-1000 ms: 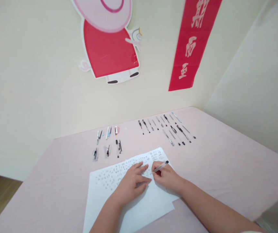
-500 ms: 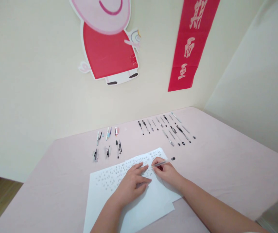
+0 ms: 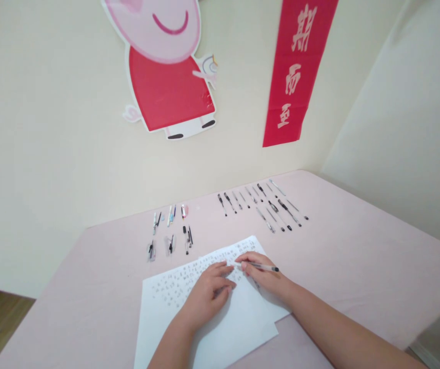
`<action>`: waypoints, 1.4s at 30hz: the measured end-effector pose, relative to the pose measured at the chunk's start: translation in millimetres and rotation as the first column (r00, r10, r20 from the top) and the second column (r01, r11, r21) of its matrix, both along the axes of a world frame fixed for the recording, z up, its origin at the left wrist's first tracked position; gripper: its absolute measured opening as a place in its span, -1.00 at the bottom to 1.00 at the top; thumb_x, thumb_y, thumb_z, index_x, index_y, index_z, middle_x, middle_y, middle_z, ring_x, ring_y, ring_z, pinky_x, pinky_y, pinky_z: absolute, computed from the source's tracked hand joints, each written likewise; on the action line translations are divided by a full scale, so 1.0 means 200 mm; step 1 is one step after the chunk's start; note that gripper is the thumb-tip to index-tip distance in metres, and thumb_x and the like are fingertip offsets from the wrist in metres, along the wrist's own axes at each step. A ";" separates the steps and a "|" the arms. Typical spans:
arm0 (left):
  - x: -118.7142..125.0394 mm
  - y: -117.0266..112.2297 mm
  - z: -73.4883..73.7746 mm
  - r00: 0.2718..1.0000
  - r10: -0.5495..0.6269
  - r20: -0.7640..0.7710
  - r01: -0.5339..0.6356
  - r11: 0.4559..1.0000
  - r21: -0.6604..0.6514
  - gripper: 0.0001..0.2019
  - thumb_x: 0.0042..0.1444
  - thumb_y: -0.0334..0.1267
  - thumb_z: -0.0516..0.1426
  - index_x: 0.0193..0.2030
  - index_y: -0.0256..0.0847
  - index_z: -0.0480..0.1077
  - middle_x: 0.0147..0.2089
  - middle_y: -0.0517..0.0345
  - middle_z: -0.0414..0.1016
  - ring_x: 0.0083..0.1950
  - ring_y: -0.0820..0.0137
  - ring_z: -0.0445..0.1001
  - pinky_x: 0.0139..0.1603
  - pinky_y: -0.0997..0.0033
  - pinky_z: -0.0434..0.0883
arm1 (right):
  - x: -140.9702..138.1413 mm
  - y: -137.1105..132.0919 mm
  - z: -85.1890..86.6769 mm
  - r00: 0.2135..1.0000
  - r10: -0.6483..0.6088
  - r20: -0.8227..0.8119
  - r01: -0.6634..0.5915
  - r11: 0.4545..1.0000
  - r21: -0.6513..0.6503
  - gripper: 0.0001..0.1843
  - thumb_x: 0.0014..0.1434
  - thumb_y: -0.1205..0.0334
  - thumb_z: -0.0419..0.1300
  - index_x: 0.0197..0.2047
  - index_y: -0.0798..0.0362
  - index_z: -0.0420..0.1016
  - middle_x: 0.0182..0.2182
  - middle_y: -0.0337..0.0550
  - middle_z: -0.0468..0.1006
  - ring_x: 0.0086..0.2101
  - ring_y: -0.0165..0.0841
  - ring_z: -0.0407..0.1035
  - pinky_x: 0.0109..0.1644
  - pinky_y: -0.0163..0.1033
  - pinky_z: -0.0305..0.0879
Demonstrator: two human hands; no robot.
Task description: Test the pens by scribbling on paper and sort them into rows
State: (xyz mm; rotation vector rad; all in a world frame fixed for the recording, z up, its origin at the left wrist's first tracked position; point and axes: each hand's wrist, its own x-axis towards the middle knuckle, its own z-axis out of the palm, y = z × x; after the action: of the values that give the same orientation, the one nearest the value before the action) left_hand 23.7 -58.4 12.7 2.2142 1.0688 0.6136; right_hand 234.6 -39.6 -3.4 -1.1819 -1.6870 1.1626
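Writing is apparently the current step: the pen [image 3: 263,266] is pinched by the right hand [image 3: 265,278] over the paper [image 3: 220,338], which is pressed by the spread left hand [image 3: 209,292] and should be kept still for the next stroke.

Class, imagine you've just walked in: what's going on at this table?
A person's right hand grips a slim pen, held at a slant over paper that bears rows of small dark writing. The left hand rests spread on the sheet and holds nothing. Whether the pen's tip touches the paper is too small to tell. Beyond, pens and other small items lie in two groups on the pink tabletop.
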 end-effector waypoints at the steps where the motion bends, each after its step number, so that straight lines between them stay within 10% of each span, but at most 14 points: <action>1: 0.00 0.00 -0.01 0.998 0.046 0.036 -0.046 0.999 0.001 -0.77 0.14 -0.31 0.06 -0.19 -0.07 0.54 0.07 0.07 0.49 0.15 0.24 0.35 0.18 0.12 0.26 | 0.00 0.00 0.00 1.000 -0.001 0.008 0.000 1.000 0.016 -0.75 0.17 0.12 0.08 -0.20 0.05 0.50 -0.34 -0.14 0.49 -0.39 -0.38 0.36 -0.31 -0.29 0.30; 8: -0.06 0.07 -0.05 0.914 0.330 0.236 -0.332 0.943 -0.031 -0.75 0.16 -0.19 0.03 -0.31 -0.19 0.53 -0.27 0.00 0.58 -0.20 0.27 0.51 -0.12 0.26 0.42 | 0.00 -0.03 0.00 1.000 -0.010 -0.026 0.010 1.000 0.017 -0.64 0.22 0.00 0.05 -0.09 0.05 0.49 -0.39 -0.14 0.49 -0.46 -0.41 0.34 -0.39 -0.31 0.30; 16: -0.07 0.10 -0.07 0.883 0.383 0.273 -0.368 0.924 -0.105 -0.71 0.16 -0.12 0.04 -0.31 -0.21 0.52 -0.29 -0.01 0.57 -0.22 0.26 0.50 -0.14 0.25 0.41 | -0.05 0.01 0.14 0.986 0.144 0.084 -0.151 0.985 0.084 -0.62 0.30 0.05 -0.08 -0.05 0.06 0.42 -0.54 -0.22 0.47 -0.57 -0.45 0.31 -0.41 -0.34 0.27; 26: -0.09 0.12 -0.07 0.789 0.481 0.381 -0.403 0.875 -0.270 -0.64 0.12 0.02 0.06 -0.32 -0.22 0.52 -0.32 0.01 0.55 -0.25 0.29 0.49 -0.15 0.27 0.42 | -0.28 0.44 0.11 0.988 0.030 0.148 -0.062 0.974 0.218 -0.71 0.16 0.32 0.05 -0.04 0.01 0.40 -0.26 -0.15 0.55 -0.31 -0.36 0.43 -0.19 -0.27 0.32; 42: -0.10 0.13 -0.08 0.835 0.433 0.340 -0.356 0.895 -0.268 -0.61 0.12 0.08 0.04 -0.33 -0.19 0.50 -0.29 -0.01 0.54 -0.22 0.26 0.48 -0.15 0.24 0.40 | -0.69 1.02 -0.01 0.900 -0.064 0.432 -0.089 0.942 0.325 -0.48 -0.01 0.62 0.01 0.01 0.07 0.37 -0.06 -0.05 0.49 -0.08 -0.24 0.34 0.04 -0.21 0.16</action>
State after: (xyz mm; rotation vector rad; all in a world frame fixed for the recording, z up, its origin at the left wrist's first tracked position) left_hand 4.5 -33.1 -3.3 1.6101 1.3136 1.0362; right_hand 95.6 164.7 -5.7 -1.2711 -2.1294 0.5933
